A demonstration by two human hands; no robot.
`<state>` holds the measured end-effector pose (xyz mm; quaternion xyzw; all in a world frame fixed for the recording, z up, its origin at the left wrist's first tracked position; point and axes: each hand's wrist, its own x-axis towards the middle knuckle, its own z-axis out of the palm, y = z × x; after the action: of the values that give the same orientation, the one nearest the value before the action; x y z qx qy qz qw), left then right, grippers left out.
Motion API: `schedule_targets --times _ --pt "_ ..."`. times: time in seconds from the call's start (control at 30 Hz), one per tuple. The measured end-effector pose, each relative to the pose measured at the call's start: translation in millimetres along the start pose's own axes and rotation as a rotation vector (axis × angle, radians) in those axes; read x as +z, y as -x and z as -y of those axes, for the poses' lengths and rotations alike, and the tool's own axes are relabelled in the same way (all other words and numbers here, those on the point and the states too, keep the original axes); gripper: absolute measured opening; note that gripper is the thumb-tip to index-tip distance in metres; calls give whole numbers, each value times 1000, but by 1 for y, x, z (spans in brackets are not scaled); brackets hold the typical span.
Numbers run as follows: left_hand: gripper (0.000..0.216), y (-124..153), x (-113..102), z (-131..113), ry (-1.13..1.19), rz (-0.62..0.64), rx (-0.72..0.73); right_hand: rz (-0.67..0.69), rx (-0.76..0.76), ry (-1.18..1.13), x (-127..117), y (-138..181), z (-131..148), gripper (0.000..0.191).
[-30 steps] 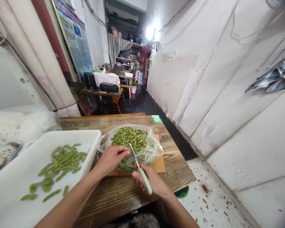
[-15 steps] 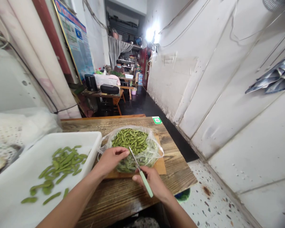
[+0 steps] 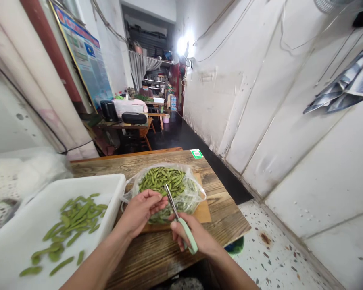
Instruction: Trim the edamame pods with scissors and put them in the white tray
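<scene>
Green-handled scissors (image 3: 186,234) are in my right hand (image 3: 192,233), the blades pointing up and away over the bag. Close to the blade tips, my left hand (image 3: 145,207) pinches an edamame pod, mostly covered by the fingers. Below both hands lies a clear plastic bag (image 3: 196,193), its mouth spread wide, full of edamame pods (image 3: 163,179). The bag rests on a wooden board (image 3: 204,211). To the left of my left hand stands a white tray (image 3: 119,183) with a loose heap of edamame pods (image 3: 78,217) in it.
The wooden table (image 3: 224,209) carries a QR-code card (image 3: 196,154) at its far edge. White plastic bags and a holed basket (image 3: 6,177) crowd the left. Farther back, a masked person (image 3: 145,90) sits at another table. A white wall (image 3: 211,96) runs along the right.
My left hand has turned, its curled fingers now showing, with a pod at the fingertips beside the blades. The scissors' blades and handles are a little further apart. The view has shifted slightly right.
</scene>
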<state>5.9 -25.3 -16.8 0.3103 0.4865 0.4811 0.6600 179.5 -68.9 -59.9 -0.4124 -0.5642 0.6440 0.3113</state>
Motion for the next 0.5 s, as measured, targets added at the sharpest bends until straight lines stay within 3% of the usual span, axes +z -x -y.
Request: schedule_targets --times 0.3,0.5 --pt "28 2 -2 14 -72 57 58 -15 -10 56 -3 0 3 57" --pt "29 -1 -11 18 -124 -12 69 -17 42 1 -4 -6 -9 50"
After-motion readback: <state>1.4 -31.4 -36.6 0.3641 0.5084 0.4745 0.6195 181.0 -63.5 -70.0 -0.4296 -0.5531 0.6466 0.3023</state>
